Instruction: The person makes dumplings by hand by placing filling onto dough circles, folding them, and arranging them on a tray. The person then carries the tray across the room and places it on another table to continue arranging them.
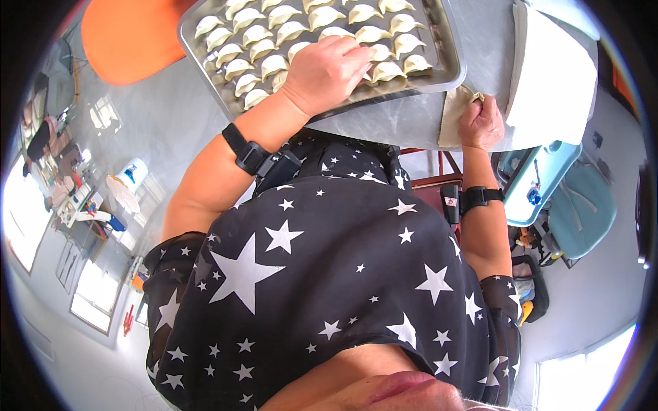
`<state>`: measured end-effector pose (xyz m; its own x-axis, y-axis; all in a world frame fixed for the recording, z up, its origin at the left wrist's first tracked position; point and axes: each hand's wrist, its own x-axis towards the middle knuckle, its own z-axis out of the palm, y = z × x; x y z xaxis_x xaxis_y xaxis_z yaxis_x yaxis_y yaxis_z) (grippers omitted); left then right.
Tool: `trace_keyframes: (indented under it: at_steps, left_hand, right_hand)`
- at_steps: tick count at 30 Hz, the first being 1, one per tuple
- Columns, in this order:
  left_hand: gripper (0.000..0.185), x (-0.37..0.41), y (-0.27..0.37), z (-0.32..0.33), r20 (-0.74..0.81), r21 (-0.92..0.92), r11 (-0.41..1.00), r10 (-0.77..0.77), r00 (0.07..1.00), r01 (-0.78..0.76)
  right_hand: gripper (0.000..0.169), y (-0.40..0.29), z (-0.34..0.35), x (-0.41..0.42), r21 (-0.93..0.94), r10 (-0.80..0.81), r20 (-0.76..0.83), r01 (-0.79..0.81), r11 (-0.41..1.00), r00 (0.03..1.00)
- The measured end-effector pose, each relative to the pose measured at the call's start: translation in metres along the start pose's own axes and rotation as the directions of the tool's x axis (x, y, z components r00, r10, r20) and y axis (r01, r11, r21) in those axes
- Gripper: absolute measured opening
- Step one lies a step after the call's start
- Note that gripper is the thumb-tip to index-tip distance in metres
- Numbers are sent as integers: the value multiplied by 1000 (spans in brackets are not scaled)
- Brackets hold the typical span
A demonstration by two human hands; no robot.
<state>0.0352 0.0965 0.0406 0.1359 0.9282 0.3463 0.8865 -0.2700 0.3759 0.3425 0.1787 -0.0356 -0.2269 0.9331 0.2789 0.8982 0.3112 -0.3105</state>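
A metal tray (pixel 439 77) lies at the top of the view, bearing rows of pale, crescent-shaped dumplings (pixel 325 18). My left hand (pixel 329 74) reaches over its near part, fingers bent down among the dumplings near the right side. A dumpling is partly visible under these fingertips; whether they grip it cannot be told. Right of the tray, my right hand (pixel 481 120) is closed on a small crumpled, pale piece at the edge of a beige sheet (pixel 451 120), cloth or dough, lying at the table's near edge.
A white sheet or cloth (pixel 555 72) covers the right part of the grey table (pixel 486 31). An orange chair seat or back (pixel 128 41) stands at upper left. Below the table's right side are a light-blue tray (pixel 540 180) and a blue-green chair (pixel 583 210).
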Motion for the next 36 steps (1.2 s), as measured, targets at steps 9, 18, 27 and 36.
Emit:
trace_keyframes:
  at_steps: [9, 18, 27, 36]
  left_hand:
    - [13, 31, 6, 21, 27, 7, 1000, 25, 999, -26]
    - [17, 63, 27, 49, 127, -8, 989, 151, 980, -151]
    - [6, 70, 22, 63, 28, 110, 978, 174, 984, -176]
    - [10, 74, 25, 46, -2, 94, 988, 123, 992, -122]
  right_hand:
    - [9, 2, -1, 5, 26, 27, -19, -27, 999, 999]
    - [7, 0, 0, 11, 47, 29, -47, -27, 999, 998]
    - [5, -1, 3, 17, 71, 14, -78, -9, 997, 997]
    - [4, 2, -1, 18, 61, 15, -87, -9, 998, 996]
